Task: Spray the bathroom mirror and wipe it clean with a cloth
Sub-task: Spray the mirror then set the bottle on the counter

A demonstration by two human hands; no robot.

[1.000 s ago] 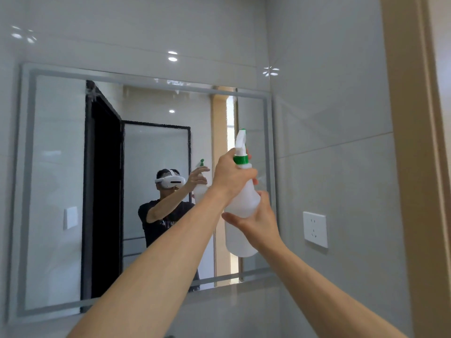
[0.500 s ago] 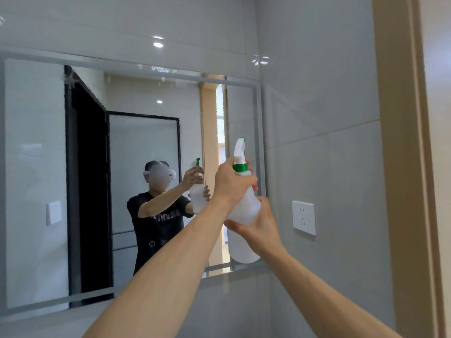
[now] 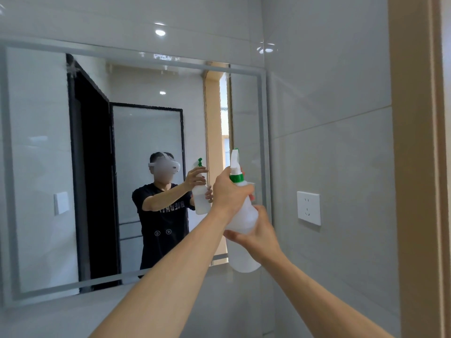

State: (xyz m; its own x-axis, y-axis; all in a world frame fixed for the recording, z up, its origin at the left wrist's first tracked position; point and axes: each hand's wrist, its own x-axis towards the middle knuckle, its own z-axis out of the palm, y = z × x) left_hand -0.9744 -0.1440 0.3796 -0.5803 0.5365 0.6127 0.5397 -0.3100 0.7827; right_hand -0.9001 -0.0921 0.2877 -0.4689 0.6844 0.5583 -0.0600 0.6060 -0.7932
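A white spray bottle point(image 3: 244, 259) with a green collar and white nozzle is held upright in front of the right end of the wall mirror point(image 3: 39, 167). My left hand point(image 3: 229, 191) wraps the bottle's neck at the trigger. My right hand point(image 3: 256, 232) grips the bottle's body from the right and below. The nozzle points toward the glass. Fine droplets mist the mirror's upper middle and right part. No cloth is in view.
A grey tiled side wall with a white power socket point(image 3: 308, 208) stands to the right. A tan door frame point(image 3: 415, 167) runs down the far right. The mirror reflects a person, a dark doorway and a wall switch.
The view has shifted slightly, so the mirror sits further left and lower in the frame. Both hands keep the same grip on the bottle.
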